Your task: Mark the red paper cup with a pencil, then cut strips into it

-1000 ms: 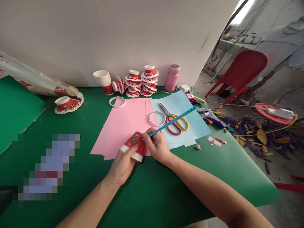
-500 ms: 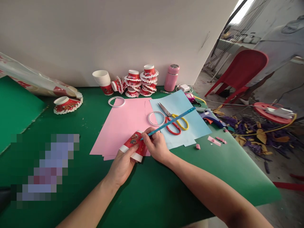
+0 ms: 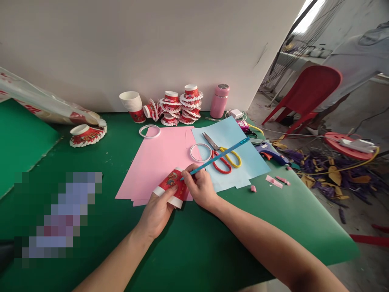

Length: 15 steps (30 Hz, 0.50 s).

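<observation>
Little changed: the left hand [image 3: 158, 215] stays curled round the red cup [image 3: 171, 179] over the pink paper [image 3: 162, 154], the right hand [image 3: 200, 188] pinches the blue pen [image 3: 225, 153], tip perhaps touching, so work seems fixed on one spot

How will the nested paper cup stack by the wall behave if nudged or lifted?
Probably tippy: the nested paper cup stack stands tall on a base narrower than its top rims. Likely light for its size, since it looks like thin paper. Lifted by the upper rims, it may shed its lowest cup, as no wrap or tie shows.
</observation>
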### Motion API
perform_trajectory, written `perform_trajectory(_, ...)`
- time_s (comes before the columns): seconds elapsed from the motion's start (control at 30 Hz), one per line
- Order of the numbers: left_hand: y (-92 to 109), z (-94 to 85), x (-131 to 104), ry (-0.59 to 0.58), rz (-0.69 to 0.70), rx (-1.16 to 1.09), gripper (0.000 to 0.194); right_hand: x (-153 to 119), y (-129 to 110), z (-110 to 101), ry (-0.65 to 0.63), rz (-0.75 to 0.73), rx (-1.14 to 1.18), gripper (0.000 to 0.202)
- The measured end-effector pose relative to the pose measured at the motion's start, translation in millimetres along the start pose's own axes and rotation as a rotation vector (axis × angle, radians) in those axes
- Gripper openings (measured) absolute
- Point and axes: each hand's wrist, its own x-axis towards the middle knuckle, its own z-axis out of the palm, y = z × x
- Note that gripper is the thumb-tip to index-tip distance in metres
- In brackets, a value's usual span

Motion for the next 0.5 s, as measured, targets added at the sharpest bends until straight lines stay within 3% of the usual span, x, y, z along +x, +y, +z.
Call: perform_trajectory(0.5,0.2,-0.3,-0.6,-0.012,-0.003,0.011,0.04,0.8,0.2,0.8,-0.012,0.026,-0.036,0.02)
